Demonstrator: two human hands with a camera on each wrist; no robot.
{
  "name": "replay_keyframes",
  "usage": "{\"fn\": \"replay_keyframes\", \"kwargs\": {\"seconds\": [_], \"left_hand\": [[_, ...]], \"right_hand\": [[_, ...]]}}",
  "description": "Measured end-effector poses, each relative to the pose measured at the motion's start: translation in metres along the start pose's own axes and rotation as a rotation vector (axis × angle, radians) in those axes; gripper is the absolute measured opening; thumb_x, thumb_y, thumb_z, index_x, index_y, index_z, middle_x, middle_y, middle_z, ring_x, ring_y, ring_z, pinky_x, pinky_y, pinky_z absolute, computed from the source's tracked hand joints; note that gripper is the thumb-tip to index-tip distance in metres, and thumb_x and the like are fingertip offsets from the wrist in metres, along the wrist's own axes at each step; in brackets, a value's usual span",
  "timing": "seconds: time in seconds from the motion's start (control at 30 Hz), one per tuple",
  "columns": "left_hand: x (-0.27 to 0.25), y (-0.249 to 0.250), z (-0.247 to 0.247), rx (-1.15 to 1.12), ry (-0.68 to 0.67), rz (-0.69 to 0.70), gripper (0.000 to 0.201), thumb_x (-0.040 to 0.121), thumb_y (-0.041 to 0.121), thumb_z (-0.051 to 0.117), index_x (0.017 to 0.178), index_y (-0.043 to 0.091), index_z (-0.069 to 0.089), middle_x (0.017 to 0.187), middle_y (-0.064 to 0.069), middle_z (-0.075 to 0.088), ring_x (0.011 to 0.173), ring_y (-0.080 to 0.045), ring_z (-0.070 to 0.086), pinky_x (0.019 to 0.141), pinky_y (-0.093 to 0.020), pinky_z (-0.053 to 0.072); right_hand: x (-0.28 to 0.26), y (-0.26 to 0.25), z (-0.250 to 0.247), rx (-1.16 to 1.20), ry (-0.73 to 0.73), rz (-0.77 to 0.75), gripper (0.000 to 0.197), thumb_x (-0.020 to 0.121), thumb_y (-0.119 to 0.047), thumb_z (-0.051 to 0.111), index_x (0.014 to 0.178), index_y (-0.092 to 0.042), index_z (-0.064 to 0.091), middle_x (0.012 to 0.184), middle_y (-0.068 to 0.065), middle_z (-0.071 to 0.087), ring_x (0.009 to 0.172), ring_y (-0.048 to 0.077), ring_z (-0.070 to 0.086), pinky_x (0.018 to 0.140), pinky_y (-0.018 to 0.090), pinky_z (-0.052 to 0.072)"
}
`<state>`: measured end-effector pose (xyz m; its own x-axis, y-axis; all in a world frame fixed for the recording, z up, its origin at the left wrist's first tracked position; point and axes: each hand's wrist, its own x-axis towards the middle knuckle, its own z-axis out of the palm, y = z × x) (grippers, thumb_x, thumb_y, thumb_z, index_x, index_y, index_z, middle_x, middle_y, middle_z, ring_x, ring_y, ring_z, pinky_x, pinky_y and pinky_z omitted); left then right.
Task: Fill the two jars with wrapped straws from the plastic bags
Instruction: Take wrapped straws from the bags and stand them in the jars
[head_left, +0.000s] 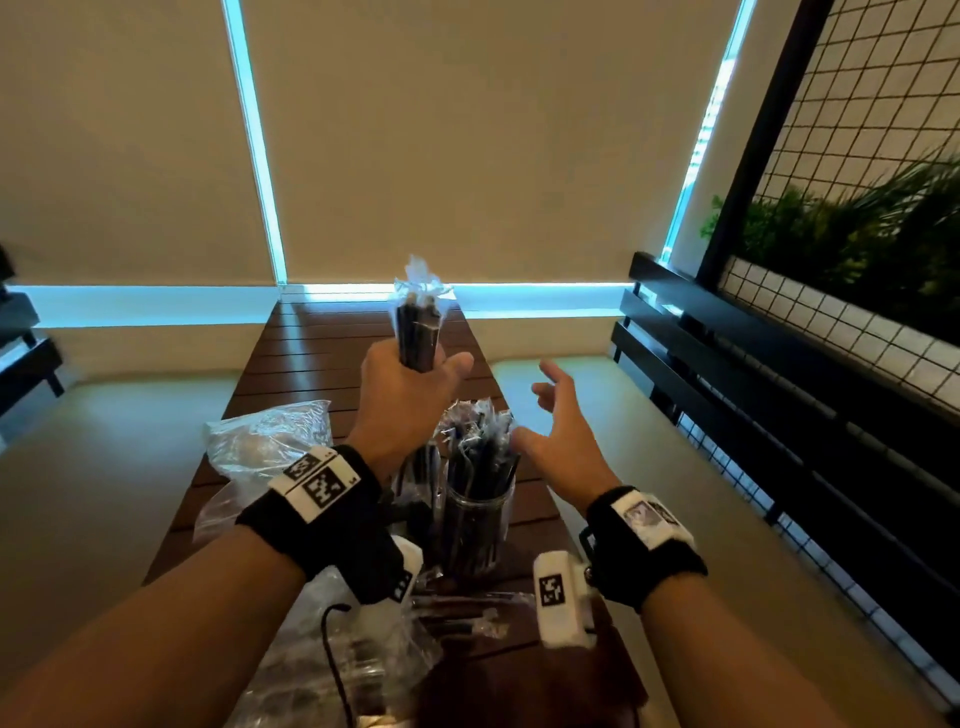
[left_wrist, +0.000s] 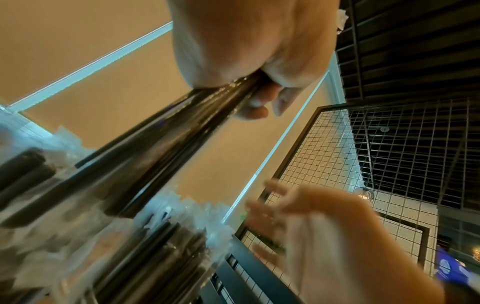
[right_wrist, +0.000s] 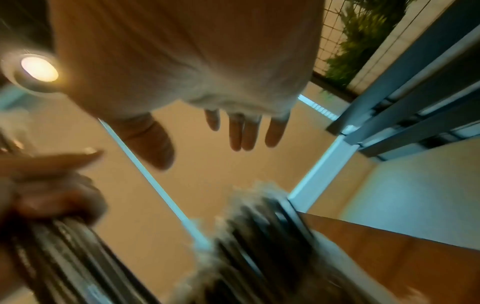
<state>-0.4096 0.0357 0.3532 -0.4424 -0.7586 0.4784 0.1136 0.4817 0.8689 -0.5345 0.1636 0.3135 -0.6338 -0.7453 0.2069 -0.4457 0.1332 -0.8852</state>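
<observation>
My left hand (head_left: 410, 384) grips a bundle of black wrapped straws (head_left: 417, 327) upright above the table; the same bundle (left_wrist: 166, 144) runs down from my curled fingers (left_wrist: 259, 102) in the left wrist view. Below stands a glass jar (head_left: 475, 530) packed with wrapped straws, its clear wrapper tips sticking up (head_left: 480, 426). A second jar is mostly hidden behind my left wrist. My right hand (head_left: 558, 415) hovers just right of the jar's straw tops, fingers (right_wrist: 242, 135) spread, holding nothing.
Crumpled clear plastic bags (head_left: 265, 441) lie on the left of the narrow brown slatted table (head_left: 322, 358); another bag with straws (head_left: 374, 649) lies near the front edge. A black bench and wire grid panel (head_left: 831, 322) stand at the right.
</observation>
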Motion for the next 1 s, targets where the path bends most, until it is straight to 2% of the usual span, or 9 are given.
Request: {"fn": "replay_keyframes", "kwargs": {"seconds": [0.1,0.17,0.27,0.33,0.43,0.57,0.83,0.93,1.0], "left_hand": [[0.004,-0.013,0.015,-0.016,-0.002,-0.014,0.043,0.082,0.015,0.076,0.053,0.017,0.045,0.048,0.005,0.043,0.047,-0.014,0.045,0.054,-0.029,0.046],[0.007,-0.019,0.024,-0.029,-0.001,-0.024,0.041,0.082,0.015,0.076,0.054,0.015,0.045,0.048,0.004,0.041,0.045,-0.011,0.041,0.053,-0.027,0.042],[0.015,-0.027,0.035,-0.035,0.004,-0.033,0.042,0.081,0.016,0.077,0.053,0.017,0.046,0.048,0.004,0.044,0.046,-0.015,0.048,0.053,-0.035,0.047],[0.02,-0.031,0.04,-0.039,0.009,-0.045,0.042,0.08,0.016,0.078,0.052,0.019,0.047,0.049,0.001,0.048,0.05,-0.023,0.054,0.055,-0.038,0.051],[0.027,-0.036,0.046,-0.064,0.012,-0.052,0.039,0.081,0.016,0.078,0.054,0.019,0.048,0.051,-0.002,0.052,0.053,-0.033,0.058,0.056,-0.036,0.051],[0.033,-0.051,0.056,-0.084,0.036,-0.079,0.04,0.08,0.017,0.079,0.054,0.018,0.049,0.047,0.006,0.052,0.051,-0.02,0.058,0.057,-0.033,0.052],[0.01,-0.099,0.071,-0.121,0.012,-0.158,0.036,0.081,0.02,0.079,0.058,0.012,0.053,0.055,-0.02,0.055,0.049,-0.024,0.051,0.056,-0.04,0.051],[-0.004,-0.11,0.075,-0.032,-0.021,-0.175,0.037,0.081,0.025,0.079,0.056,0.02,0.053,0.058,-0.011,0.06,0.053,-0.022,0.057,0.06,-0.04,0.054],[-0.009,-0.108,0.077,0.029,-0.053,-0.11,0.032,0.079,0.029,0.081,0.062,0.022,0.055,0.074,-0.009,0.065,0.065,-0.02,0.062,0.065,-0.037,0.055]], "right_hand": [[-0.001,0.056,0.018,-0.066,-0.177,0.149,0.139,0.055,-0.058,0.09,0.156,-0.034,-0.003,0.163,0.002,0.02,0.147,0.018,0.025,0.117,0.04,0.025],[0.0,0.076,0.034,-0.1,-0.218,0.181,0.151,0.038,-0.074,0.087,0.154,-0.04,-0.004,0.161,-0.007,0.024,0.146,0.016,0.03,0.118,0.048,0.029],[0.007,0.091,0.052,-0.049,-0.183,0.129,0.127,0.04,-0.061,0.093,0.145,-0.047,0.021,0.143,-0.024,0.045,0.132,0.007,0.046,0.11,0.044,0.041],[0.013,0.093,0.061,-0.064,-0.109,0.092,0.117,0.041,-0.062,0.092,0.139,-0.05,0.031,0.139,-0.024,0.048,0.128,0.005,0.049,0.106,0.043,0.045],[0.02,0.094,0.074,-0.107,-0.035,0.08,0.119,0.038,-0.072,0.087,0.137,-0.042,0.029,0.133,-0.016,0.055,0.121,0.011,0.057,0.098,0.043,0.051],[0.029,0.093,0.086,-0.083,0.064,0.107,0.112,0.038,-0.069,0.085,0.128,-0.041,0.024,0.126,-0.008,0.063,0.114,0.018,0.063,0.094,0.044,0.054],[0.034,0.097,0.091,-0.116,0.121,0.065,0.085,0.056,-0.062,0.075,0.122,-0.039,0.029,0.11,-0.013,0.063,0.096,0.016,0.067,0.078,0.041,0.057],[0.035,0.103,0.092,-0.12,0.135,0.047,0.08,0.06,-0.056,0.073,0.122,-0.038,0.027,0.102,-0.013,0.062,0.089,0.016,0.066,0.07,0.035,0.054],[0.037,0.105,0.094,-0.153,0.144,0.036,0.07,0.065,-0.055,0.069,0.12,-0.035,0.03,0.096,-0.016,0.059,0.086,0.016,0.065,0.064,0.031,0.05]]}}
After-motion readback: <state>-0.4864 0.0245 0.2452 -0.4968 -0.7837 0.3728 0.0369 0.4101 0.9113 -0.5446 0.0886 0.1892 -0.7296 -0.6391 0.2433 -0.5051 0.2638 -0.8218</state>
